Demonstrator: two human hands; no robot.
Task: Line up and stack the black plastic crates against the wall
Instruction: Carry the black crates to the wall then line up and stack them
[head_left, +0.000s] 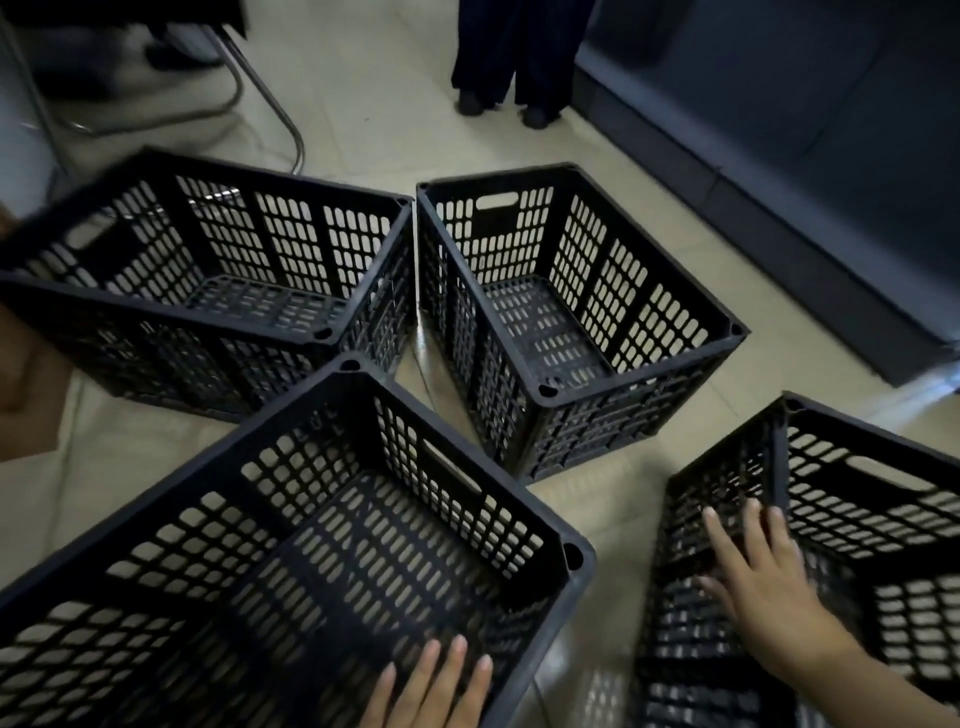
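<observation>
Four crates, all black moulded plastic, slotted lattice walls and floors, matt with a faint sheen on the rims. Near crate (291, 545) under the left hand (431, 686): solid smooth rim, round socket holes at the corners. Right crate (857, 519) under the right hand (763, 587): same plastic, blurred. Far-left crate (208, 270) and far crate (571, 312) beyond the hands: same finish. Floor (363, 104): pale smooth tile, glossy, reflects between the crates. Tube frame (270, 98) far left of the hands: bright polished metal. Wall base (779, 171) beyond the right hand: dark, matt, smooth. Trousers (514, 52) straight ahead: dark cloth. Brown matt surface (26, 405) left of the left hand, material unclear.
</observation>
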